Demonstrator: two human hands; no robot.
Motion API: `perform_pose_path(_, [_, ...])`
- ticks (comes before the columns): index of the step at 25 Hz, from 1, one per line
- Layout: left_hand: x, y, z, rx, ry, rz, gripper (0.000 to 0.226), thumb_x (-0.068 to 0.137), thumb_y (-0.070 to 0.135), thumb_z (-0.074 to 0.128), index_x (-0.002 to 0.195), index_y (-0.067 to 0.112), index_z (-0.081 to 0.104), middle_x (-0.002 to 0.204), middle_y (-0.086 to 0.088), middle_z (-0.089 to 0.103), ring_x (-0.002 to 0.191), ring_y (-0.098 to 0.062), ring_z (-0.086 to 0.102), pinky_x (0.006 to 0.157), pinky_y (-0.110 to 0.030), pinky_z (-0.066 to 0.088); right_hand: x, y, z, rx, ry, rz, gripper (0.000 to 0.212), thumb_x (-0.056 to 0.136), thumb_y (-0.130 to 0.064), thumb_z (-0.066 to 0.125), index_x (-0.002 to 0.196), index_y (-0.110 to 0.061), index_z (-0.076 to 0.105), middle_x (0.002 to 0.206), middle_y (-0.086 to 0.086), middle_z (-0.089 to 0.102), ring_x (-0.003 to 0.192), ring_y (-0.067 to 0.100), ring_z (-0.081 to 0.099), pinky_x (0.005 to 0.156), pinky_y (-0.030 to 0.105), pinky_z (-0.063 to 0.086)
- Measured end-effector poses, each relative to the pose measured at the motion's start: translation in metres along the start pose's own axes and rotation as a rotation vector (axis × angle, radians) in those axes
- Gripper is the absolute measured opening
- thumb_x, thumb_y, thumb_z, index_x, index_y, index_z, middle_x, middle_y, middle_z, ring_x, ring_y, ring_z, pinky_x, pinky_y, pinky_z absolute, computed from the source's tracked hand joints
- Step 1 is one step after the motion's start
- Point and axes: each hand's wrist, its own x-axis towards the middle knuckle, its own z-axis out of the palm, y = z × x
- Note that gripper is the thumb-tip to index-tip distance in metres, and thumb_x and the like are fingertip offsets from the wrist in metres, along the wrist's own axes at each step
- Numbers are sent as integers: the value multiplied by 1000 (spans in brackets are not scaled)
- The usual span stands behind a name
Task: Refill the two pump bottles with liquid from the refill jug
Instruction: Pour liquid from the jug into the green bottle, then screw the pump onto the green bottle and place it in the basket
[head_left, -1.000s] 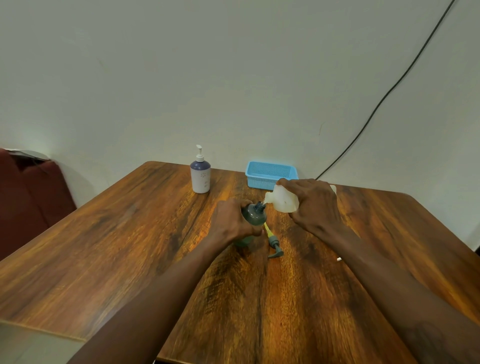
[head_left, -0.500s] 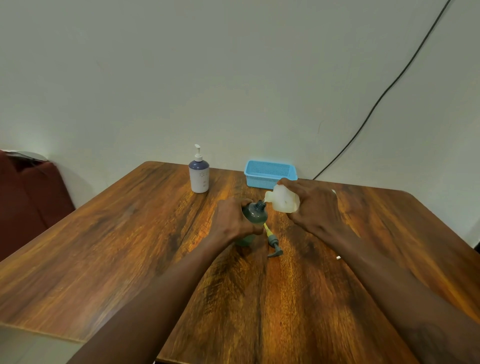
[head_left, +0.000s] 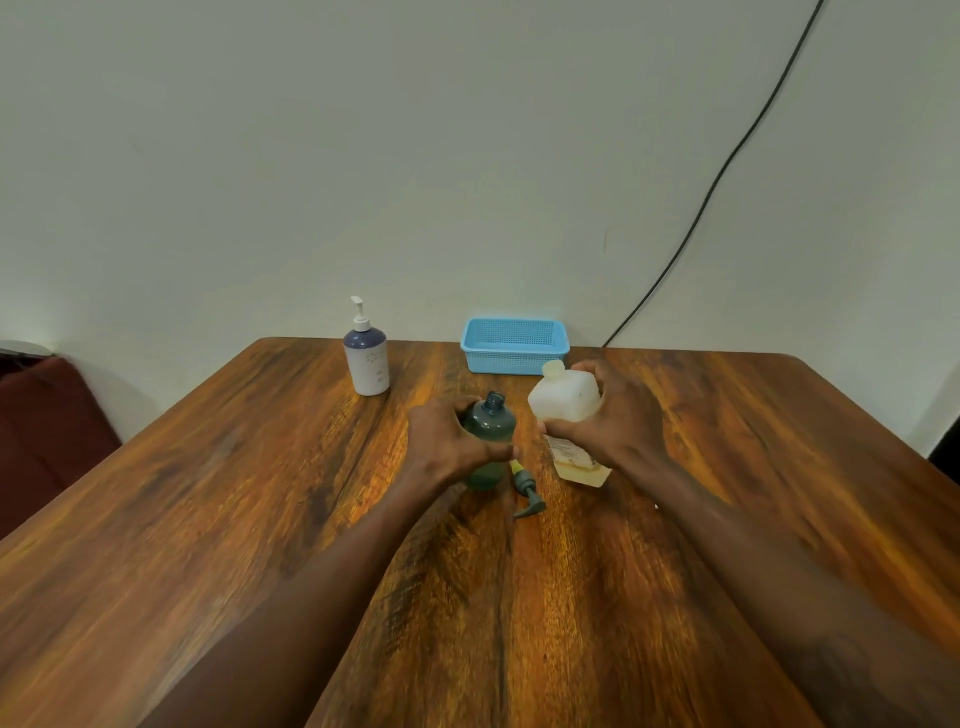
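Note:
A dark green bottle (head_left: 491, 423) stands upright mid-table with its neck uncovered, and my left hand (head_left: 449, 439) grips its left side. Its pump head (head_left: 525, 488), with a yellow tube, lies on the wood just right of it. My right hand (head_left: 610, 421) holds the translucent white refill jug (head_left: 563, 400) almost upright, spout at the top, just right of the green bottle. The jug's lower end shows a label and pale liquid. A white and blue pump bottle (head_left: 367, 358) stands farther back on the left, pump fitted.
A light blue plastic basket (head_left: 514, 347) sits at the table's (head_left: 208, 519) far edge by the wall. A black cable (head_left: 727, 171) runs down the wall behind it. A dark red seat (head_left: 47, 431) is at the left.
My right hand has tipped the jug back from pouring into the green bottle's neck to nearly upright and drawn it slightly right. My left hand stays on the green bottle.

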Motion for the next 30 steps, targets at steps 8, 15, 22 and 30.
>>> perform_pose_path(8, [-1, 2, -1, -33, 12, 5, 75, 57, 48, 94, 122, 19, 71, 112, 8, 74, 92, 5, 64, 77, -9, 50, 1, 13, 5, 120, -3, 152, 89, 56, -59, 92, 131, -28, 56, 125, -1, 67, 105, 18, 64, 67, 21, 49])
perform_pose_path(15, [2, 7, -2, -22, 31, 8, 74, 55, 49, 93, 118, 17, 73, 109, 5, 75, 91, -1, 66, 81, -21, 57, -1, 9, -6, 36, -57, 193, 103, 55, -68, 87, 141, -30, 44, 136, 2, 59, 120, 25, 55, 88, 38, 52])
perform_pose_path(22, [-5, -9, -15, -22, 63, -9, 69, 60, 43, 95, 119, 17, 72, 111, 6, 74, 91, 3, 65, 77, -15, 56, 1, -31, 6, 67, 54, -342, 49, 80, -15, 82, 126, -19, 67, 140, 7, 61, 134, 26, 51, 113, 34, 36])
perform_pose_path(30, [-23, -41, -44, -12, 71, -60, 72, 62, 46, 93, 124, 17, 70, 115, 7, 73, 93, 2, 65, 74, -8, 49, -9, -49, 41, -374, -945, -447, 29, 89, -10, 71, 114, -24, 72, 113, -4, 69, 104, 14, 67, 87, 27, 56])
